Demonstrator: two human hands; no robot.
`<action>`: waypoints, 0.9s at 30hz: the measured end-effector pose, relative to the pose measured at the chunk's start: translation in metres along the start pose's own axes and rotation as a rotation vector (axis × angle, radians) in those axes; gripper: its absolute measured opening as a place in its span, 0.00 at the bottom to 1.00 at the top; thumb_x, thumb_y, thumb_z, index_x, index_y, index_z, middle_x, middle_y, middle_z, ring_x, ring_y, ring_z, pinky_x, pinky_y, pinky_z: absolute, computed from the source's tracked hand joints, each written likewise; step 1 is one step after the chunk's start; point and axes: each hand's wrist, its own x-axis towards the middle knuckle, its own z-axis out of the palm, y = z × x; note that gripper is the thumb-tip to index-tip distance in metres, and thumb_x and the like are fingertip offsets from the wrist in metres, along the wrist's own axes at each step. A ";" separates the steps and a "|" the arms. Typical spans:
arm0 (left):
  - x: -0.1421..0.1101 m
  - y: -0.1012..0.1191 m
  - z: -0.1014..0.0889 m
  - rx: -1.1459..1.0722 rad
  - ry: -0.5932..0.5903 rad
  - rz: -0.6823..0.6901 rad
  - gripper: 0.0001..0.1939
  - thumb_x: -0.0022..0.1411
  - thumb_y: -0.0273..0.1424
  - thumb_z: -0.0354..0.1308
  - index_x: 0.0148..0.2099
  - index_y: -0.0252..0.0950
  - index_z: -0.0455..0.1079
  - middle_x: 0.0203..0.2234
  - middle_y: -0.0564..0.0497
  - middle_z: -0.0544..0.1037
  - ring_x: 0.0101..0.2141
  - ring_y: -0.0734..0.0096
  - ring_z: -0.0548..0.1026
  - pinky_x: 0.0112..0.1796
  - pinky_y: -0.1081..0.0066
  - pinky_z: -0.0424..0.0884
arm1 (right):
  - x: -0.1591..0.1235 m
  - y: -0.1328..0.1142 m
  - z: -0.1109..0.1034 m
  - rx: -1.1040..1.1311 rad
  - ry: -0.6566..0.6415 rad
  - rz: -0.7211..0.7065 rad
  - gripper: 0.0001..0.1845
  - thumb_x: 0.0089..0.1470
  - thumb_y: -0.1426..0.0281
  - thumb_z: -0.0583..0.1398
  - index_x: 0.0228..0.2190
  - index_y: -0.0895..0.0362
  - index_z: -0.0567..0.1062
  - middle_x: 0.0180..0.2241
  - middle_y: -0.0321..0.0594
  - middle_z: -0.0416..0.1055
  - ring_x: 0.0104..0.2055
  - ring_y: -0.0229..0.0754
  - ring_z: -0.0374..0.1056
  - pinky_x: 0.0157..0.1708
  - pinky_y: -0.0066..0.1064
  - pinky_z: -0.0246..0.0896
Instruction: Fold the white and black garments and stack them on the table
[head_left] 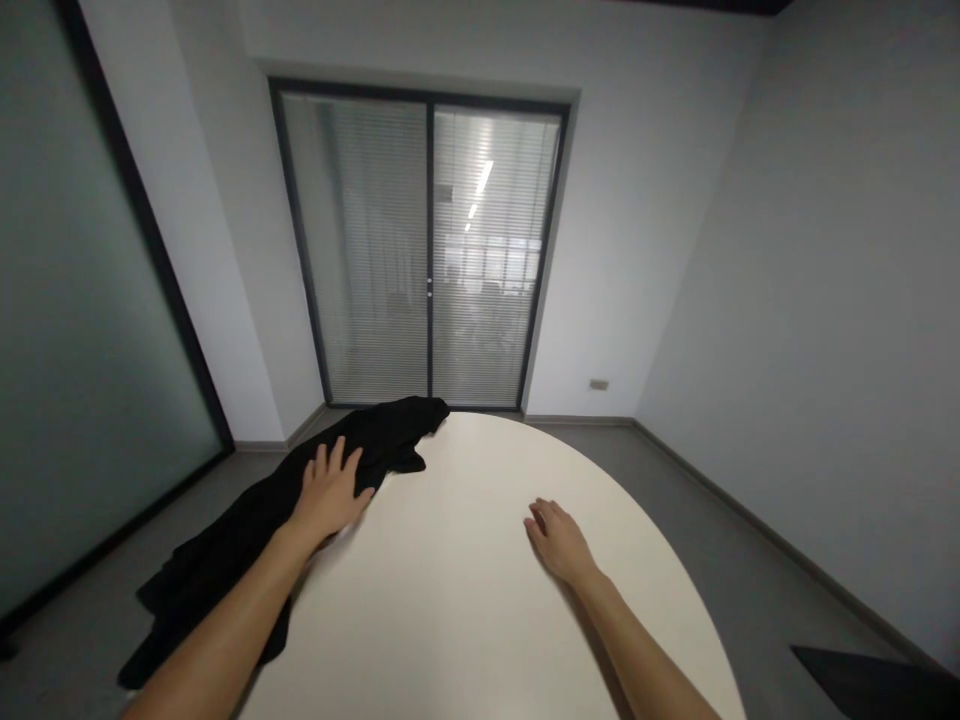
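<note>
Left hand point(328, 497) splays, gripping nothing, over black cloth point(386, 430) at eleven o'clock — flat palm limits bunching; right hand point(562, 546), half-curled, empty, at one.

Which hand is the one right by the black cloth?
The left hand. It is spread out over the black cloth, while the right hand is away from it, over the pale round table.
</note>
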 end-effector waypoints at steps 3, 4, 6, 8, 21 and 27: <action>-0.014 0.073 0.023 -0.128 0.013 0.184 0.34 0.65 0.41 0.50 0.69 0.33 0.57 0.70 0.39 0.50 0.68 0.43 0.48 0.63 0.52 0.49 | -0.007 -0.015 0.008 0.004 -0.006 0.071 0.32 0.62 0.52 0.50 0.59 0.56 0.69 0.65 0.51 0.58 0.68 0.66 0.47 0.63 0.61 0.39; -0.021 0.093 0.034 -0.171 -0.007 0.226 0.33 0.66 0.41 0.49 0.69 0.35 0.56 0.70 0.40 0.50 0.67 0.45 0.50 0.63 0.54 0.50 | -0.009 -0.019 0.011 0.008 -0.002 0.079 0.34 0.61 0.50 0.51 0.61 0.55 0.68 0.66 0.51 0.55 0.69 0.68 0.43 0.63 0.63 0.35; -0.036 0.120 0.057 -0.218 -0.071 0.259 0.34 0.67 0.45 0.48 0.70 0.37 0.55 0.70 0.41 0.51 0.67 0.45 0.51 0.63 0.52 0.51 | -0.012 -0.024 0.015 0.019 0.000 0.042 0.36 0.60 0.48 0.52 0.63 0.54 0.64 0.68 0.50 0.52 0.71 0.67 0.38 0.64 0.63 0.27; -0.046 0.131 0.077 -0.221 -0.130 0.272 0.33 0.68 0.47 0.46 0.70 0.38 0.56 0.69 0.42 0.53 0.68 0.45 0.50 0.63 0.51 0.49 | -0.013 -0.023 0.016 0.031 -0.021 -0.032 0.37 0.59 0.49 0.53 0.64 0.54 0.63 0.68 0.50 0.52 0.71 0.62 0.38 0.65 0.59 0.25; -0.044 0.127 0.094 -0.183 -0.185 0.313 0.33 0.68 0.50 0.45 0.70 0.43 0.56 0.70 0.43 0.52 0.68 0.37 0.45 0.63 0.44 0.43 | -0.002 -0.021 0.022 0.143 -0.111 -0.091 0.40 0.57 0.47 0.56 0.65 0.51 0.61 0.70 0.45 0.46 0.72 0.56 0.36 0.67 0.54 0.22; -0.045 0.127 0.091 -0.172 -0.203 0.312 0.33 0.68 0.50 0.44 0.70 0.42 0.55 0.70 0.42 0.51 0.68 0.37 0.45 0.63 0.46 0.43 | -0.003 -0.023 0.019 0.118 -0.122 -0.084 0.40 0.57 0.47 0.55 0.65 0.52 0.60 0.70 0.46 0.45 0.72 0.57 0.35 0.67 0.55 0.23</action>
